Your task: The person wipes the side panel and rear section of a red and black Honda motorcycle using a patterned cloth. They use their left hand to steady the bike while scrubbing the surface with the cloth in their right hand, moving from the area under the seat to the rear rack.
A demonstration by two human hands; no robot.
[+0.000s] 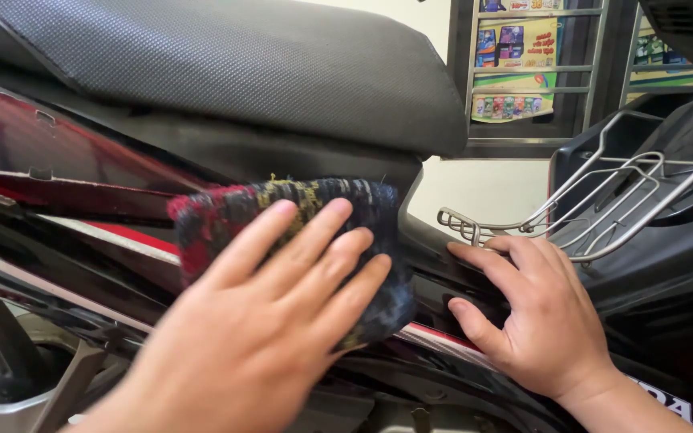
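Observation:
My left hand [258,329] lies flat on a dark checked cloth [362,200] with red, yellow and blue threads, and presses it against the side of a motorbike just under the black textured seat [242,72]. The hand is blurred by motion. My right hand [539,313] rests with spread fingers on the black body panel [643,297] to the right of the cloth and holds nothing.
A glossy dark red side panel [58,160] with a white and red stripe runs off to the left. A silver wire rack [603,208] sits above my right hand. Behind the bike stands a shelf of colourful packets [515,64]. Grey frame parts [34,385] show at lower left.

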